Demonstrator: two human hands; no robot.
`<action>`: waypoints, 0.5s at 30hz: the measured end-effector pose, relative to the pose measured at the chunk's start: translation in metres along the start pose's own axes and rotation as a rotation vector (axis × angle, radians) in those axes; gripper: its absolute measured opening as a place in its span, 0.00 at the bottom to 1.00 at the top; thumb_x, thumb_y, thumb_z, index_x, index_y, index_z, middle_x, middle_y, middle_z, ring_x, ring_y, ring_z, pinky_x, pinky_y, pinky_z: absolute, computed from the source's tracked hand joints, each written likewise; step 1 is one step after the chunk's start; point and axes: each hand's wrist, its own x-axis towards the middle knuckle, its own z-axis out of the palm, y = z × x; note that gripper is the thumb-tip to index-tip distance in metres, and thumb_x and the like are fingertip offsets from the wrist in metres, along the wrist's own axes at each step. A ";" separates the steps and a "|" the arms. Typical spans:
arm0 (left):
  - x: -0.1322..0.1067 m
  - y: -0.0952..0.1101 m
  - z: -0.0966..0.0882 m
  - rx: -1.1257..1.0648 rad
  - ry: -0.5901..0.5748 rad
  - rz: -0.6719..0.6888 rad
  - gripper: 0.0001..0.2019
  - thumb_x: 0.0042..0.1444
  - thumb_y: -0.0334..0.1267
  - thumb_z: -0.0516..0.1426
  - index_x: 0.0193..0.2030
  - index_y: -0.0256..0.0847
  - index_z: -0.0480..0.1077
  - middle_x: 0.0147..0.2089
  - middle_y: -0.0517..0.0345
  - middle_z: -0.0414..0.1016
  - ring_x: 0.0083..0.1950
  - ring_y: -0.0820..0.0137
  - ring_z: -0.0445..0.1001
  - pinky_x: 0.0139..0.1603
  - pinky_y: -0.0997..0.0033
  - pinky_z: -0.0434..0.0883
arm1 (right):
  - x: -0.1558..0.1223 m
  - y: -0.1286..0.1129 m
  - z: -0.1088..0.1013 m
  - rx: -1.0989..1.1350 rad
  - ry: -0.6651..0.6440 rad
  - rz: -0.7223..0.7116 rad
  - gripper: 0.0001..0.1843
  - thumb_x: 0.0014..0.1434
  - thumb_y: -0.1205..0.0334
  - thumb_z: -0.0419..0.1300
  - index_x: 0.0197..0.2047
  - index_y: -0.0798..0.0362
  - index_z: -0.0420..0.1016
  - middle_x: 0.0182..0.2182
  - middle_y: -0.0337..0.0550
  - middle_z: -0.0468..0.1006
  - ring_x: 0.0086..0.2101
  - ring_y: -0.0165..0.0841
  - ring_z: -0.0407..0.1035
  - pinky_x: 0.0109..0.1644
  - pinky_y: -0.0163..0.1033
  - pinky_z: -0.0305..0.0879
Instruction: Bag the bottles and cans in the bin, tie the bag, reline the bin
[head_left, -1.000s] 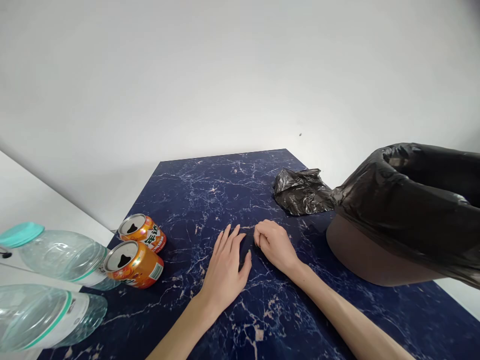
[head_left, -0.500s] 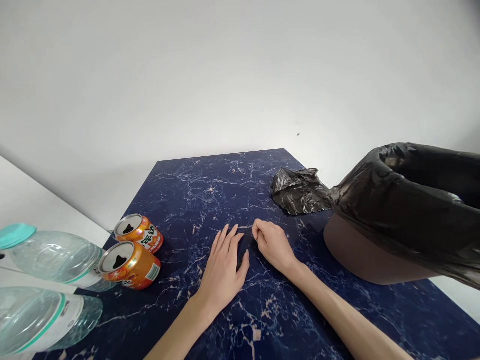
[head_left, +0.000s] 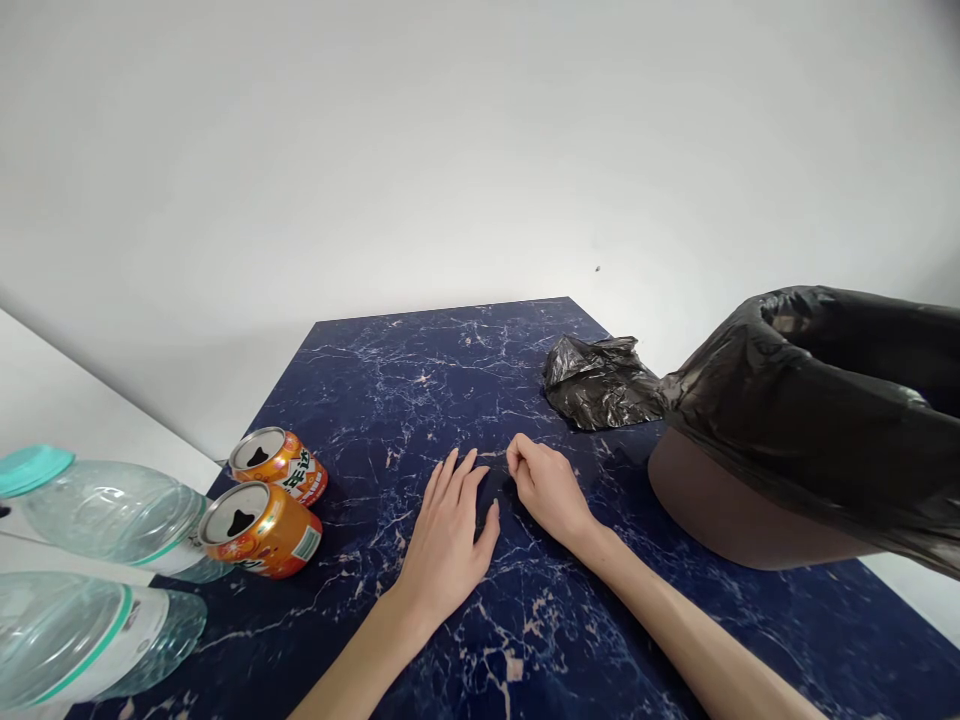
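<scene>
My left hand [head_left: 448, 535] lies palm down on the dark blue marbled tabletop [head_left: 420, 370], its fingers stretched out and the thumb apart. Just right of it, my right hand [head_left: 551, 490] rests on the table in a loose fist, with nothing visible in it. Two opened orange drink cans stand to the left: a front can [head_left: 274, 540] and a rear can [head_left: 289, 465]. Beside them are two clear plastic bottles, a rear bottle [head_left: 120, 510] with a turquoise cap and a front bottle [head_left: 75, 635] cut off by the picture edge. Neither hand touches a can or bottle.
On the right stands a brown bin [head_left: 735, 510] lined with a black plastic bag [head_left: 810, 400], its mouth facing up. A crumpled part of black plastic [head_left: 604, 385] spreads over the table beside it. A white wall [head_left: 450, 150] rises behind the table.
My right fist has shifted very slightly forward on the table. My left hand, the cans, the bottles and the bin stay where they were.
</scene>
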 end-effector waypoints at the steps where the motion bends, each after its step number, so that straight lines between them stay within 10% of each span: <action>1: 0.000 0.000 0.000 -0.001 0.001 0.000 0.19 0.78 0.44 0.52 0.71 0.46 0.63 0.80 0.46 0.65 0.83 0.49 0.57 0.80 0.33 0.64 | 0.000 0.000 0.000 -0.001 0.000 0.002 0.12 0.61 0.75 0.47 0.34 0.46 0.60 0.28 0.37 0.72 0.28 0.35 0.67 0.37 0.37 0.56; 15: -0.001 0.001 0.000 -0.002 -0.004 -0.006 0.19 0.78 0.44 0.52 0.72 0.46 0.63 0.80 0.45 0.64 0.83 0.48 0.57 0.80 0.32 0.64 | 0.000 0.000 0.000 -0.010 -0.004 0.013 0.12 0.62 0.75 0.47 0.34 0.46 0.59 0.28 0.37 0.72 0.28 0.35 0.68 0.37 0.37 0.56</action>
